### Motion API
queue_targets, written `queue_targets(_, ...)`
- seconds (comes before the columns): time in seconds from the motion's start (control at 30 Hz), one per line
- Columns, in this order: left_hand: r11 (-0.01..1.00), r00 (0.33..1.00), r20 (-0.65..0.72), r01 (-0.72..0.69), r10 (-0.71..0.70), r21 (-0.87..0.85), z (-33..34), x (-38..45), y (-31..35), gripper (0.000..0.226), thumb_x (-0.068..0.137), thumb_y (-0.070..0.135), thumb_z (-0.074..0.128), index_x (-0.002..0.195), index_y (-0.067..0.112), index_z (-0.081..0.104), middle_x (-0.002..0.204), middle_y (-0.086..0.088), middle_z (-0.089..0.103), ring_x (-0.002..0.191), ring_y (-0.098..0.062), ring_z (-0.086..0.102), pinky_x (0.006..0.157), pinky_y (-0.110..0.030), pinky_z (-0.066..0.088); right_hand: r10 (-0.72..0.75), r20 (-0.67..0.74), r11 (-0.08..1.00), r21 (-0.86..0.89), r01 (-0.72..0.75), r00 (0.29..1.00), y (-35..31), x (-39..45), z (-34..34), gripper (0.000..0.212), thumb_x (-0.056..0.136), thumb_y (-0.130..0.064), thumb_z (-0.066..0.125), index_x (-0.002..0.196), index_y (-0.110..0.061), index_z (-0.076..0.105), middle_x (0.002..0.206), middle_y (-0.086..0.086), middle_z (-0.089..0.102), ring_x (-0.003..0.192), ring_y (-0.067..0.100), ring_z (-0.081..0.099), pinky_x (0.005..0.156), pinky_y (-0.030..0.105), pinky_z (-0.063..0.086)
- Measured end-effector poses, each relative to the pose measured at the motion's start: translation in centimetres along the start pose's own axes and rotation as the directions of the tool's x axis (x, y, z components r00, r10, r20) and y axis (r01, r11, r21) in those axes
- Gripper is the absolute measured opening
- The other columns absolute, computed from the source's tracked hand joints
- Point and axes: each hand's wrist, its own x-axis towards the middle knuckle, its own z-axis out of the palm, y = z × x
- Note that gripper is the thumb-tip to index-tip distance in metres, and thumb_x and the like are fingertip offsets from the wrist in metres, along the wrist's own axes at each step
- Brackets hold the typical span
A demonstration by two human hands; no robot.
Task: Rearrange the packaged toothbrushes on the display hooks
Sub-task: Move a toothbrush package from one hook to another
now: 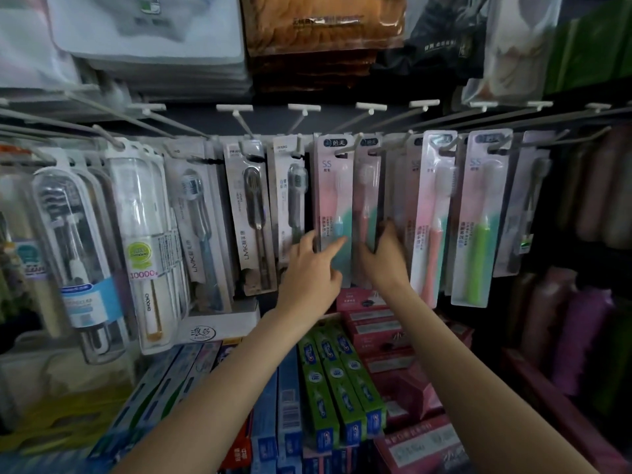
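Note:
Packaged toothbrushes hang in a row on white display hooks (pixel 345 150). My left hand (pixel 309 268) grips the lower end of a pink pack with a blue-handled brush (pixel 333 200), thumb behind it and forefinger across its front. My right hand (pixel 384 258) holds the lower end of the neighbouring pink pack with a pink brush (pixel 367 196). Both packs still hang from their hooks. Further right hang a pack with a pink brush (pixel 432 213) and one with a green brush (pixel 478 220). Grey LMK packs (pixel 253 213) hang to the left.
Large clear toothbrush cases (pixel 82 254) hang at the far left. Toothpaste boxes in green (pixel 338 378), blue and pink lie stacked on the shelf below my arms. Bagged goods (pixel 321 29) fill the shelf above the hooks. Dark pink items (pixel 578 323) stand at the right.

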Motion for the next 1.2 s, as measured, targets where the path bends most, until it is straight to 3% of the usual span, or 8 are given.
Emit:
queue_targets(0.23,0.989,0.997,0.036,0.076,-0.072,-0.128,0.2,0.8,-0.5,0.056,0.091,0.011,0.051,0.141,0.03,0.035,0.148,-0.013,0.024,0.133,-0.033,0.026,0.108,-0.042,0.027,-0.313,-0.008,0.875,-0.391,0.285,0.95,-3.8,-3.5,-2.5,0.07,0.09,-0.006,0.05,0.146,-0.004,0.008,0.134,0.017,0.041,0.101,0.031,0.056,0.07,0.03,0.042)
queue_targets(0.37,0.969,0.998,-0.045,0.024,-0.036,-0.244,0.1,0.8,-0.9,0.046,0.09,0.005,0.051,0.134,0.017,0.047,0.127,-0.01,0.04,0.11,-0.019,0.044,0.094,-0.02,0.033,-0.313,0.047,0.779,-0.558,0.285,0.949,-6.0,-3.5,-6.5,0.052,0.088,-0.01,0.054,0.135,-0.007,0.033,0.108,0.012,0.053,0.09,0.031,0.058,0.076,0.037,0.051)
queue_targets(0.5,0.953,0.992,-0.1,0.041,-0.074,-0.299,-0.1,0.7,-1.1,0.037,0.087,0.0,0.051,0.123,0.009,0.055,0.12,-0.004,0.043,0.104,-0.015,0.046,0.084,-0.014,0.036,-0.326,0.145,0.659,-0.674,0.334,0.934,-6.9,-2.2,-10.0,0.028,0.086,-0.011,0.054,0.112,-0.005,0.048,0.085,0.003,0.044,0.076,0.022,0.045,0.057,0.025,0.032)
queue_targets(0.57,0.952,0.991,-0.111,0.036,-0.073,-0.305,0.0,0.7,-1.1,0.038,0.085,0.0,0.052,0.122,0.008,0.056,0.118,-0.004,0.044,0.107,-0.018,0.048,0.088,-0.02,0.038,-0.318,0.166,0.633,-0.695,0.34,0.933,-7.0,-1.9,-10.9,0.024,0.085,-0.01,0.052,0.108,-0.006,0.047,0.086,0.005,0.047,0.078,0.026,0.048,0.049,0.025,0.024)
queue_targets(0.7,0.953,0.991,-0.112,0.031,-0.068,-0.302,0.2,0.6,-1.0,0.039,0.085,0.0,0.052,0.124,0.008,0.054,0.122,-0.006,0.045,0.108,-0.018,0.048,0.091,-0.022,0.039,-0.316,0.178,0.657,-0.667,0.35,0.932,-6.0,-1.8,-10.9,0.042,0.086,-0.011,0.052,0.127,-0.008,0.043,0.105,0.014,0.057,0.09,0.03,0.054,0.065,0.031,0.035)
queue_targets(0.93,0.953,0.989,-0.138,0.003,-0.047,-0.305,0.1,0.2,-1.4,0.041,0.086,-0.002,0.053,0.126,0.006,0.053,0.123,-0.005,0.044,0.11,-0.017,0.048,0.097,-0.031,0.042,-0.312,0.127,0.749,-0.578,0.326,0.942,-4.2,-2.5,-9.1,0.058,0.087,-0.009,0.052,0.14,-0.012,0.028,0.108,0.01,0.054,0.08,0.022,0.046,0.057,0.026,0.03)
queue_targets(1.07,0.948,0.988,-0.149,-0.019,-0.03,-0.317,0.0,0.0,-1.6,0.04,0.086,-0.003,0.052,0.125,0.007,0.054,0.123,-0.004,0.045,0.098,-0.01,0.047,0.092,-0.031,0.045,-0.331,0.082,0.772,-0.549,0.32,0.94,-3.8,-2.3,-8.6,0.061,0.087,-0.008,0.049,0.144,-0.013,0.027,0.121,0.013,0.053,0.095,0.033,0.056,0.065,0.031,0.041)
queue_targets(1.2,0.953,0.987,-0.158,-0.038,-0.011,-0.301,-0.1,-0.3,-1.8,0.04,0.087,-0.002,0.052,0.126,0.009,0.053,0.122,-0.001,0.045,0.093,-0.012,0.05,0.087,-0.03,0.046,-0.31,0.111,0.799,-0.508,0.322,0.944,-3.3,-2.1,-7.5,0.064,0.087,-0.004,0.048,0.145,-0.012,0.022,0.115,0.015,0.054,0.088,0.032,0.058,0.072,0.039,0.05)
